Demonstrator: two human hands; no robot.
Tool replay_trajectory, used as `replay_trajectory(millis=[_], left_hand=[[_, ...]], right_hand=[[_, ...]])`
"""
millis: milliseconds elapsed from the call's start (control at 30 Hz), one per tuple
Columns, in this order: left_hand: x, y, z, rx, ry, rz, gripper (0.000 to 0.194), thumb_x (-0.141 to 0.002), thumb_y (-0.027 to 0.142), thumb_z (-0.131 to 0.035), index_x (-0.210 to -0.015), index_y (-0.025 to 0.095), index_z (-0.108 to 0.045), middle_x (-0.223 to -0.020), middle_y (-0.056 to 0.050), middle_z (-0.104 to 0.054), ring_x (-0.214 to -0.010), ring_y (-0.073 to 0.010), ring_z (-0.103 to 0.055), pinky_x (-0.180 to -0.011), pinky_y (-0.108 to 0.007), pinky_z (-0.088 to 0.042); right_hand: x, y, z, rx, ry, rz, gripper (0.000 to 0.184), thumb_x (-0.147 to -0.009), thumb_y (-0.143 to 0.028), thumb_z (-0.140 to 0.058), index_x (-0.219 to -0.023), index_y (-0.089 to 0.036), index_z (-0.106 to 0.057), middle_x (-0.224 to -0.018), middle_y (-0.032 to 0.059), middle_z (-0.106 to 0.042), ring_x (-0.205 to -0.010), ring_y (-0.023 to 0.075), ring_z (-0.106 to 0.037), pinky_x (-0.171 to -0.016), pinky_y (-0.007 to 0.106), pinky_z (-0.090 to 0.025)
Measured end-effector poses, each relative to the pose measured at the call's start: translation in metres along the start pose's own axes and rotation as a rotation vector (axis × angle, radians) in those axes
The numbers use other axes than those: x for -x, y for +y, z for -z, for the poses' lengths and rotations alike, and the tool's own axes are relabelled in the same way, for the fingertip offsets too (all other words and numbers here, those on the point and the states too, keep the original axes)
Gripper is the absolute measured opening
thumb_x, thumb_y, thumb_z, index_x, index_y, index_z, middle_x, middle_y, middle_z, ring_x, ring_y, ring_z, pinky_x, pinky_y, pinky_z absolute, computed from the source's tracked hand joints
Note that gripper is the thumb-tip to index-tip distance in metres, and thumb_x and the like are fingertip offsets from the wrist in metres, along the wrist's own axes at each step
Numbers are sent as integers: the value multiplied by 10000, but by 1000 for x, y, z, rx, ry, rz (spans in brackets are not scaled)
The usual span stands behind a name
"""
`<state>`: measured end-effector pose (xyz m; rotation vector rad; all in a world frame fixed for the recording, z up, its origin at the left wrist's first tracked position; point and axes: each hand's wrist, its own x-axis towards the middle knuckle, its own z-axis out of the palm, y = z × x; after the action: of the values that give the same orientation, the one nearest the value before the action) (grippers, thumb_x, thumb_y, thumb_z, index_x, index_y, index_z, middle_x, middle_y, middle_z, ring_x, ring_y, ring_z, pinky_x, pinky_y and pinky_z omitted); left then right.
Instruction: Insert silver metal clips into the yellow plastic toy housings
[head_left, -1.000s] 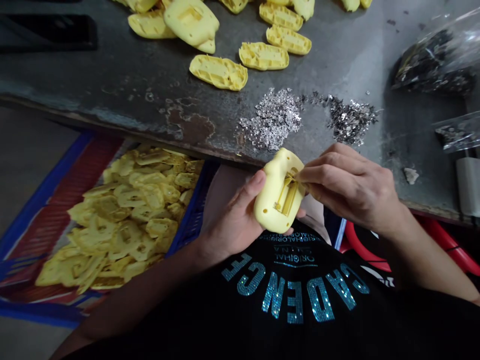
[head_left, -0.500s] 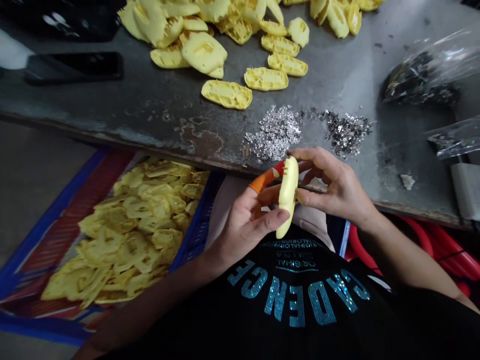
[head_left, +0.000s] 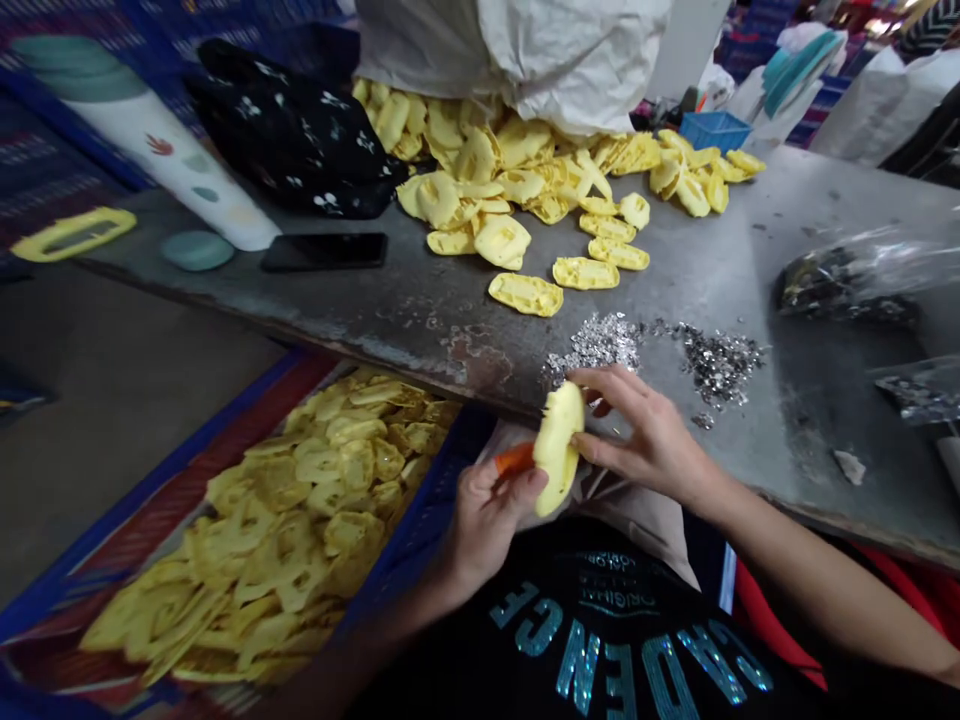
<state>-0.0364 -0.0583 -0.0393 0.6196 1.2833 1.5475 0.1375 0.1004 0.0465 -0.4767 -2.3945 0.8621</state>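
In front of my body, just off the table's near edge, I hold a yellow plastic shell piece [head_left: 559, 447] with its smooth outer side partly toward me. My left hand [head_left: 491, 505] grips its lower left end, thumb on the face; one finger wears an orange cover. My right hand [head_left: 649, 435] pinches the upper right side, thumb and fingertips against it. Right behind on the table lie a pile of small shiny metal clips [head_left: 600, 345] and a darker pile of metal bits [head_left: 724, 365]. Two similar yellow shells [head_left: 525, 294] lie hollow side up beyond.
A heap of yellow parts [head_left: 517, 180] spills from a white sack [head_left: 525, 50]. At left are a phone [head_left: 326, 252], a bottle [head_left: 165, 150] and a dark bag [head_left: 292, 140]. Below left stands a blue crate [head_left: 405, 530] of yellow parts; plastic bags [head_left: 847, 285] lie right.
My view has tilted up and left, showing more of the table's far side. The yellow shell has turned in my hands, showing more of its broad smooth face.
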Motion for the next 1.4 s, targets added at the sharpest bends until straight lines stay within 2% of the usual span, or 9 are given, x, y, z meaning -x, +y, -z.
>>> replay_trajectory(millis=[100, 267, 333, 433, 633, 833, 1000, 1233, 1400], left_hand=[[-5, -3, 30, 124, 176, 2, 554, -807, 643, -929, -1150, 222, -821, -1134, -103, -867, -936, -304, -835, -792, -387, -682], [-12, 0, 118, 382, 682, 47, 518, -1034, 714, -607, -1315, 288, -697, -1427, -86, -757, -1365, -310, -725, -1002, -410, -663], [-12, -5, 149, 408, 780, 112, 561, -1107, 695, -381, -1333, 243, -623, -1449, -147, -707, -1394, -297, -709, -1075, -449, -636], [-12, -16, 165, 400, 777, 226, 309, -1119, 409, -417, -1249, 208, -614, -1394, -174, -713, -1313, -267, -749, -1053, -454, -638], [-13, 5, 93, 282, 429, 151, 364, -975, 412, -764, -1252, 177, -739, -1351, -183, -792, -1055, -280, -797, -794, -360, -666], [-27, 40, 9, 146, -102, -62, 568, -913, 399, -887, -1437, 239, -738, -1641, -175, -638, -1469, -356, -636, -1079, -447, -623], [-37, 45, -35, 258, -479, -21, 656, -880, 429, -910, -1492, 282, -724, -1693, -127, -602, -1563, -358, -563, -1251, -481, -509], [-30, 40, -59, 275, -517, 94, 711, -786, 526, -986, -1403, 250, -765, -1358, -118, -821, -1262, -349, -766, -1054, -468, -635], [-25, 39, -50, 244, -356, 338, 749, -860, 774, -818, -1338, 198, -790, -1353, -110, -832, -1169, -348, -814, -848, -357, -700]], right_hand=[[-49, 24, -2, 73, -232, -3, 526, -1016, -436, -785, -1471, -216, -637, -1369, 128, -733, -1124, 241, -742, -940, 396, -656], [-141, 79, -8, 538, -201, -239, 504, -966, -322, -795, -1412, -108, -702, -1464, 265, -686, -1363, 441, -594, -1168, 607, -472], [-165, 93, -15, 559, -200, -278, 486, -902, -280, -838, -1332, -79, -736, -1407, 294, -710, -1341, 474, -584, -1140, 615, -461], [-177, 100, -20, 525, -191, -308, 319, -865, -183, -823, -1167, -92, -780, -1245, 258, -780, -1261, 421, -638, -1087, 520, -490], [-124, 73, 1, 192, -161, -319, 319, -1085, -405, -586, -1088, -138, -759, -902, 75, -791, -776, 175, -683, -713, 295, -566], [-11, 37, 0, -992, -99, -464, 404, -863, -549, -912, -1034, -199, -807, -910, 18, -807, -643, 79, -640, -574, 183, -583], [62, 21, -22, -1300, -42, -576, 411, -859, -515, -939, -1104, -209, -818, -856, 10, -800, -615, 72, -665, -600, 164, -601], [116, 7, -32, -1207, 42, -535, 488, -805, -536, -971, -1129, -207, -814, -909, 16, -820, -755, 113, -724, -724, 228, -616], [155, 25, 28, -231, 307, -491, 158, -990, -367, -797, -1076, -236, -815, -1003, 30, -830, -945, 186, -756, -890, 344, -582]])
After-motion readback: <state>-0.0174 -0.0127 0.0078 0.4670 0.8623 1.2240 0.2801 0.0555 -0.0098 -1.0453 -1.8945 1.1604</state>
